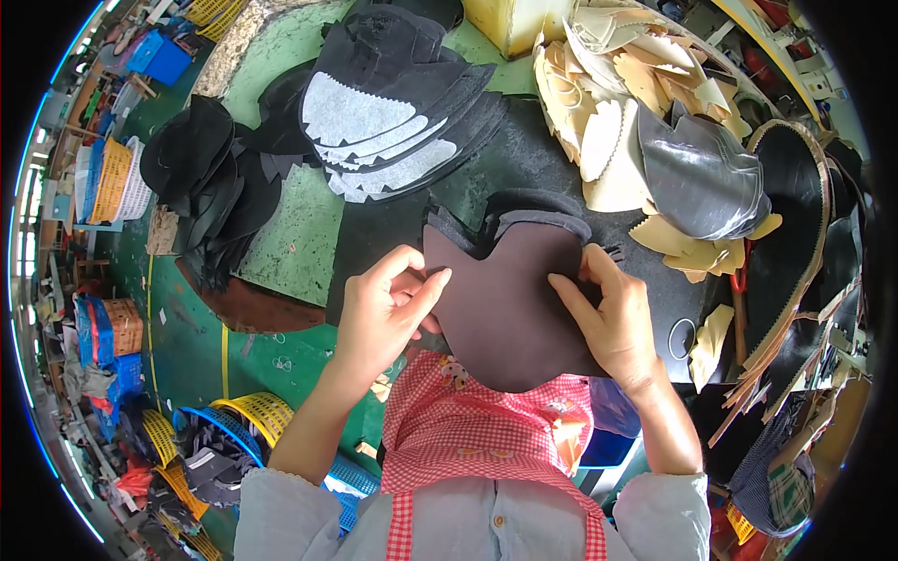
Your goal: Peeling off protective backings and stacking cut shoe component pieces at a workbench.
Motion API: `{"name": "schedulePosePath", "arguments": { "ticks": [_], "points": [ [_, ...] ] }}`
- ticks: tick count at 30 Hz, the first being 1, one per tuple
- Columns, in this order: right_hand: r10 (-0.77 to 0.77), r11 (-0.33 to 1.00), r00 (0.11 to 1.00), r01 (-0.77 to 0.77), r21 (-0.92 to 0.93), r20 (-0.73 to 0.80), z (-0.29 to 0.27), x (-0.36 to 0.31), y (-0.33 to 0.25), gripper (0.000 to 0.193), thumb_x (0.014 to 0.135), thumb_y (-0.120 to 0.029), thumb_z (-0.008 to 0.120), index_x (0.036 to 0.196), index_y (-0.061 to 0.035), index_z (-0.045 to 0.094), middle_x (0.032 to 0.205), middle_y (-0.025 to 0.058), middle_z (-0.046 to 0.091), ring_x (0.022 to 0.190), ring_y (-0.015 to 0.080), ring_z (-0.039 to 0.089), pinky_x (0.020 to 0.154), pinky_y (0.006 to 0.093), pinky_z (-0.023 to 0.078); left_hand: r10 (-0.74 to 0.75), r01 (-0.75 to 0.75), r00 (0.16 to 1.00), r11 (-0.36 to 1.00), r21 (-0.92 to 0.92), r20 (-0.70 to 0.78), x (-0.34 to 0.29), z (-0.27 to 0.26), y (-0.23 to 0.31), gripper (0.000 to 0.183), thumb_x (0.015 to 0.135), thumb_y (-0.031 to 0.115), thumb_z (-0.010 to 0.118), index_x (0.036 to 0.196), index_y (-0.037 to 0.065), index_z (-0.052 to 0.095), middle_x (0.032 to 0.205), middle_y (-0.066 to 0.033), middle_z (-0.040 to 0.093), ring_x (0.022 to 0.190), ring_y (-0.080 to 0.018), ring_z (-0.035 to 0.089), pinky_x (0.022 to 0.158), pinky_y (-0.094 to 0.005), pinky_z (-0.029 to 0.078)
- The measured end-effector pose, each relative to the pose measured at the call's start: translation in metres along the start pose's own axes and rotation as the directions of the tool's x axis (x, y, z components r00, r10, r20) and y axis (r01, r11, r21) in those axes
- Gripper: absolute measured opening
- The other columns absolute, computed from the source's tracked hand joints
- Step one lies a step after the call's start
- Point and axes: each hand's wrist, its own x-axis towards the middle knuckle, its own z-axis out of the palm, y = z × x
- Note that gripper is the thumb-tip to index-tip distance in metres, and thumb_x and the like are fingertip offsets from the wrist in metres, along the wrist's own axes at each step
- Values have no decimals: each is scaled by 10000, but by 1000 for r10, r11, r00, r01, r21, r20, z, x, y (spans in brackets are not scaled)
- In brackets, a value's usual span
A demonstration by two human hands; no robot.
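Note:
A dark brown cut piece of leather-like sheet (510, 309), with a notched top and a rounded lower end, lies between my hands at the table's near edge. My left hand (398, 299) has curled fingers, its thumb tip at the piece's left edge. My right hand (613, 313) grips the right edge, thumb on top and fingers partly hidden beneath. Just behind it, black cut pieces (538, 206) show past its upper edge. Farther back is a fanned stack of black pieces (402, 56), some with white zigzag-edged backing (360, 112).
Loose black pieces (210, 168) are heaped at the left of the table. Cream and tan pieces (608, 140) pile up at the back right, with a shiny black stack (702, 178) on them. Long trimmed strips (795, 271) hang at the right. Baskets (257, 421) stand on the floor at left.

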Motion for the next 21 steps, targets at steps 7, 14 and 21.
{"name": "schedulePosePath", "arguments": {
  "ticks": [7, 14, 21],
  "points": [
    [39, 995, 999, -36, -90, 28, -3, 8, 1, 247, 870, -204, 731, 895, -24, 564, 765, 167, 642, 689, 360, 664, 615, 386, 526, 404, -260, 909, 743, 617, -103, 9, 10, 8, 221, 840, 94, 767, 845, 60, 549, 629, -50, 582, 512, -181, 606, 451, -318, 446],
    [94, 992, 996, -93, 80, -1, -25, -3, 13, 289, 806, -69, 759, 1063, -24, 634, 854, 110, 677, 697, 198, 648, 648, 321, 522, 495, -699, 710, 411, 585, 501, -1, 69, 12, 806, 867, 409, 653, 1477, -41, 377, 1563, -209, 335, 1464, -345, 314, 1195, -488, 243],
    [129, 992, 965, -126, 28, -229, -26, -20, 37, 323, 773, 11, 771, 1053, -33, 616, 887, 74, 648, 652, 134, 578, 602, 257, 494, 434, -718, 692, 331, 612, 577, -3, 69, 13, 969, 857, 613, 576, 1491, -77, 331, 1563, -265, 304, 1457, -404, 304, 1197, -524, 209]
  ]
}}
